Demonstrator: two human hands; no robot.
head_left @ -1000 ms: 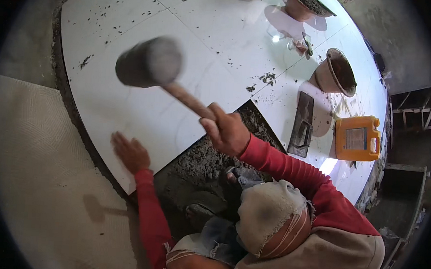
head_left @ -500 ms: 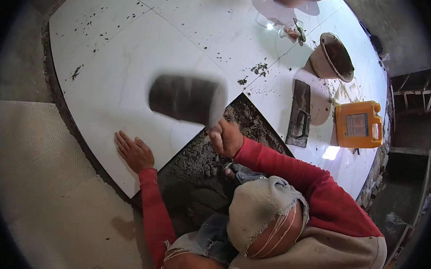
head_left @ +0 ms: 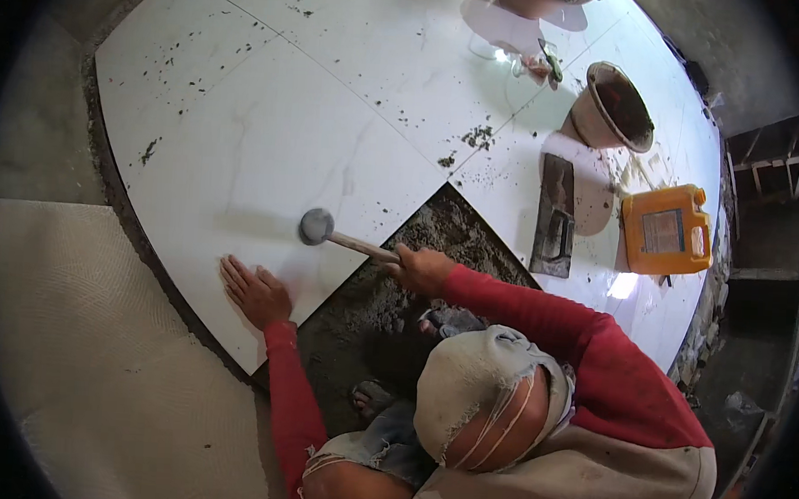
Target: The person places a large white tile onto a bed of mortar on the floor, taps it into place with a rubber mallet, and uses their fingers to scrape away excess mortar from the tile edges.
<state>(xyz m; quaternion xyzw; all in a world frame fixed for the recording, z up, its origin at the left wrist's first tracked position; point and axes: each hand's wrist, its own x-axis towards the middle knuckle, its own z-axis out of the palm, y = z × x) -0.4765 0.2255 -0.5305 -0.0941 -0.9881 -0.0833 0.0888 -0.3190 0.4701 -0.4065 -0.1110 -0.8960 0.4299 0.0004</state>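
Worker in red and beige
Long red sleeves [head_left: 541,316], beige lower shirt [head_left: 586,481], torn pale cloth head wrap [head_left: 478,385], frayed denim shorts [head_left: 380,443].

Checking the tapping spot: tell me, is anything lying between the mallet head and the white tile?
Nothing visible. The mallet, held in the right hand, meets bare white tile; the left hand lies flat just beside it.

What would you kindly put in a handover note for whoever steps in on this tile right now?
Left hand: flat, palm down on the near corner of the large white tile.
Right hand: closed grip on the wooden handle of the rubber mallet, whose head is down on the tile near the left hand.
Done: tile laid on the bed; neighbouring tiles are down.
Left: the open mortar bed beside it is untiled. Trowel, bucket and orange jerrycan sit to the right.
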